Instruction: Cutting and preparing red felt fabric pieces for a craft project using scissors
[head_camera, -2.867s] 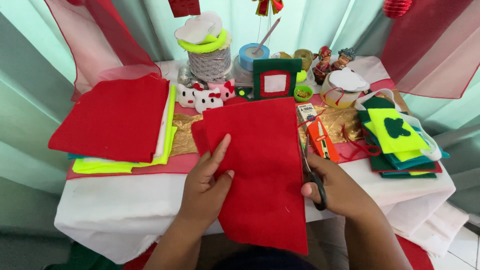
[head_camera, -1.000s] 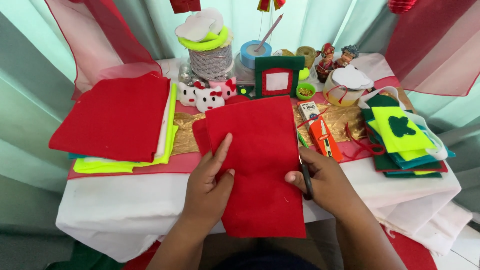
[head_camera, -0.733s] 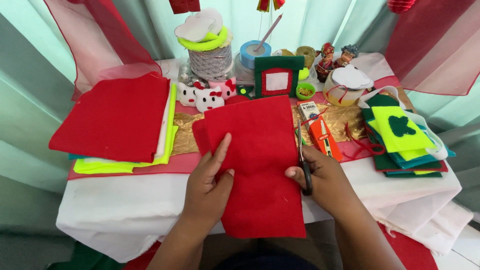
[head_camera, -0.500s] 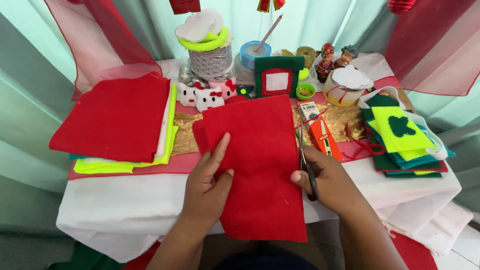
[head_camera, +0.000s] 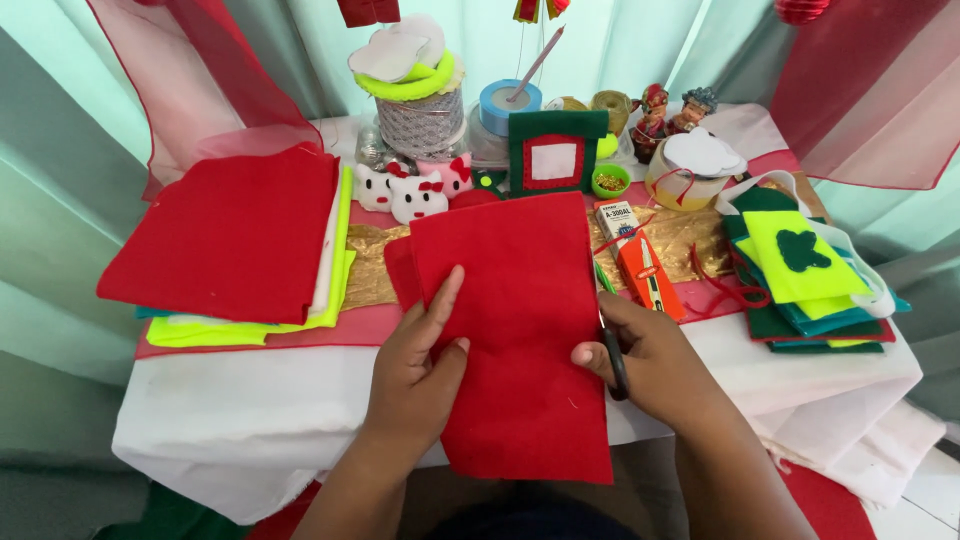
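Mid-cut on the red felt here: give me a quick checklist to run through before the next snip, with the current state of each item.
1. Left hand steadying the red felt sheet: ok, palm and fingers lie flat on it.
2. Right hand gripping the scissors: ok, fingers wrapped round the dark handles.
3. Blades lined up on the felt's right edge: cannot tell, the blades are mostly hidden.
4. Left fingers clear of the cutting edge: ok, they sit well left of the scissors.
5. Felt flat, without folds: not ok, its lower part hangs off the table and a second layer peeks out at the upper left.
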